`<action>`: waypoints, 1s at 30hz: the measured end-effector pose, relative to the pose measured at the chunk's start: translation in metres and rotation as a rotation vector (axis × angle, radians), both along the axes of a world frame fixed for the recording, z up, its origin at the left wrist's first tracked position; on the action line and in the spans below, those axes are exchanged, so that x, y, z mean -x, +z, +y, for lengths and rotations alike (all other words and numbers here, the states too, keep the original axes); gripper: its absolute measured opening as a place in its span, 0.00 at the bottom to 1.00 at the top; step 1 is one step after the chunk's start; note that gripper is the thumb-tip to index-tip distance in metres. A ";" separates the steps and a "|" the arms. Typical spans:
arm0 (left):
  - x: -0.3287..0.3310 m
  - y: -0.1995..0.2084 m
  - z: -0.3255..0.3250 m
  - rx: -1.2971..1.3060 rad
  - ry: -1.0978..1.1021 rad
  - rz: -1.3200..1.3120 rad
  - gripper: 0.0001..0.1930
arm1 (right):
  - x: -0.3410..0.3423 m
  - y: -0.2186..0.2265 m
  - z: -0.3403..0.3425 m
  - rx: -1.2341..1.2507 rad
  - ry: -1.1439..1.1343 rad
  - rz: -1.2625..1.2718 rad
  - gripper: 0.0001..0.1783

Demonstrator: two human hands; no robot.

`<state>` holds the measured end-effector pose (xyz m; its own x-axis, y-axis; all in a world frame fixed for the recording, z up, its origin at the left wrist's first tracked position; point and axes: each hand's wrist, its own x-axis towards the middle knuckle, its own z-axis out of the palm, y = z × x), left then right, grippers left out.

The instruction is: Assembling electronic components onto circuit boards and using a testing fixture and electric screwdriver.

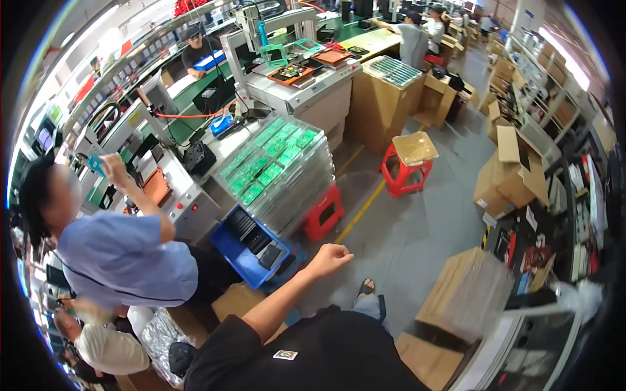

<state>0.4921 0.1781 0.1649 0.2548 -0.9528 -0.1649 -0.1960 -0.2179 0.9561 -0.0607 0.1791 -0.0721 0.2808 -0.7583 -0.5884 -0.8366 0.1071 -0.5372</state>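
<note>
My left hand [330,260] is stretched out in front of me, its fingers curled in a loose fist, with nothing visible in it. It hangs in the air above the grey floor and touches nothing. My right hand is out of view. Nearest to my left hand are a red plastic stool [324,212] and a blue bin [264,278] holding black parts [269,256]. Beyond them rises a stack of clear plastic trays [280,195], with green circuit boards [274,148] in the top one.
A co-worker in a blue shirt [124,260] stands at a machine bench on the left, one arm raised. Ahead is a red stool with a cardboard-coloured top [415,148]. Cardboard boxes [512,179] and loaded shelves line the right side. A yellow line [362,212] runs along the floor.
</note>
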 end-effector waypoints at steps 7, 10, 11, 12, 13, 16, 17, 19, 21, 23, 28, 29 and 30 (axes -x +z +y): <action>-0.018 0.038 -0.059 -0.071 0.325 0.044 0.13 | -0.157 0.105 -0.326 0.124 -0.174 -0.445 0.09; -0.041 0.039 -0.072 -0.023 0.469 0.055 0.14 | -0.265 0.207 -0.407 0.128 -0.070 -0.570 0.07; -0.049 0.034 -0.080 0.003 0.544 0.131 0.14 | -0.290 0.227 -0.417 0.126 -0.056 -0.558 0.07; -0.059 0.020 -0.091 0.035 0.599 0.137 0.14 | -0.321 0.244 -0.429 0.162 0.001 -0.551 0.07; -0.072 0.006 -0.104 0.075 0.652 0.144 0.13 | -0.347 0.252 -0.440 0.207 0.059 -0.545 0.07; -0.111 0.007 -0.143 0.090 0.860 0.147 0.12 | -0.405 0.265 -0.447 0.040 0.112 -0.560 0.08; -0.122 0.008 -0.155 0.135 0.910 0.086 0.11 | -0.416 0.264 -0.443 0.062 0.147 -0.584 0.09; -0.152 0.006 -0.190 0.234 1.068 0.143 0.10 | -0.433 0.257 -0.464 0.009 0.331 -0.567 0.09; -0.181 0.001 -0.200 0.236 1.147 0.127 0.09 | -0.466 0.271 -0.470 -0.136 0.383 -0.587 0.09; -0.211 -0.009 -0.205 0.311 1.351 -0.095 0.09 | -0.505 0.282 -0.478 -0.126 0.451 -0.603 0.10; -0.254 0.030 -0.208 0.153 1.502 -0.169 0.12 | -0.617 0.319 -0.504 -0.113 0.705 -0.626 0.11; -0.261 0.026 -0.208 0.175 1.533 -0.244 0.13 | -0.639 0.328 -0.503 -0.116 0.775 -0.634 0.10; -0.269 0.021 -0.209 0.203 1.562 -0.324 0.14 | -0.661 0.334 -0.504 -0.115 0.846 -0.648 0.10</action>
<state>0.7606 -0.0309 0.1862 0.9486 0.2621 0.1773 -0.1043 -0.2701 0.9572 0.5999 -0.3246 0.2618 0.9736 -0.1207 -0.1936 -0.2214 -0.2957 -0.9293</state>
